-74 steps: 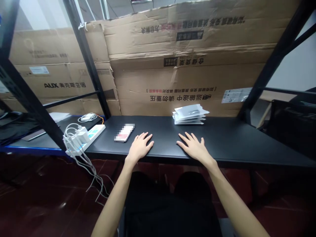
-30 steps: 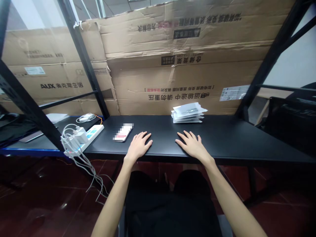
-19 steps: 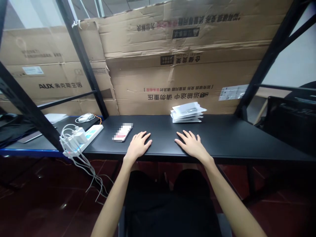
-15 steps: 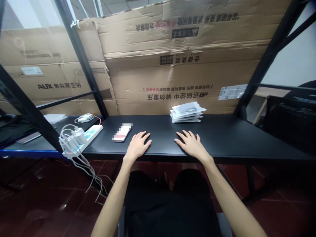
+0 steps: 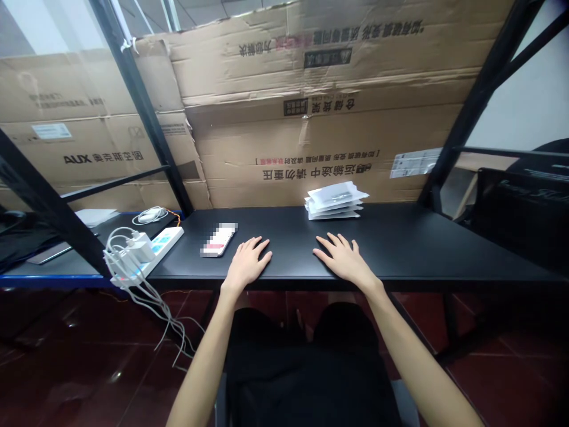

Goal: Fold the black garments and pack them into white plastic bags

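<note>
My left hand point(image 5: 247, 263) lies flat, palm down, on the black table point(image 5: 400, 249) near its front edge, fingers spread, holding nothing. My right hand point(image 5: 345, 261) rests flat the same way a little to the right, also open. A phone point(image 5: 217, 240) lies on the table just left of my left hand. Farther back, beyond my right hand, sits a small stack of clear plastic packets point(image 5: 335, 200).
A white power strip point(image 5: 142, 250) with plugs and dangling cables sits at the table's left end. Large cardboard boxes point(image 5: 311, 118) form the back wall. Black shelf posts point(image 5: 142, 112) rise on both sides. A black chair point(image 5: 524, 201) stands at right.
Both hands stay flat in the same places on the table. Only the view drifts slightly, so everything sits a little lower and more to the left.
</note>
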